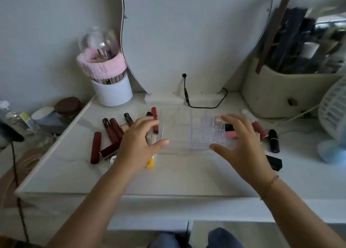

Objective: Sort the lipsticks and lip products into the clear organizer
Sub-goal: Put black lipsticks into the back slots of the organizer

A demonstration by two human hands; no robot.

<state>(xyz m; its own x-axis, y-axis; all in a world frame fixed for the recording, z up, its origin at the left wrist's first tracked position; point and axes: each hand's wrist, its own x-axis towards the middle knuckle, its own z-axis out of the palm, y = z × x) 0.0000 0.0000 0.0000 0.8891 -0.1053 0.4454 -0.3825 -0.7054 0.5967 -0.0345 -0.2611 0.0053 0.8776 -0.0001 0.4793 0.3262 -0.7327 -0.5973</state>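
Note:
A clear organizer [206,135] with small compartments sits in the middle of the white tabletop, and something pale stands in a back compartment. Several dark red lip tubes [112,131] lie scattered to its left. My left hand [138,144] hovers over them with fingers spread and relaxed, holding nothing. Under it lie a beige tube [151,138] and a yellow-capped item [150,163]. My right hand [241,141] hovers with spread fingers at the organizer's right side. A pink tube [231,135], a rose gloss [259,129] and a black lipstick [273,140] lie to the right.
A white brush cup [113,92] with a pink band stands at the back left. A mirror [196,38] with a black cable [206,105] is behind. A beige bag [280,96] and a fan [333,120] are at the right. A black box [275,162] lies near my right wrist.

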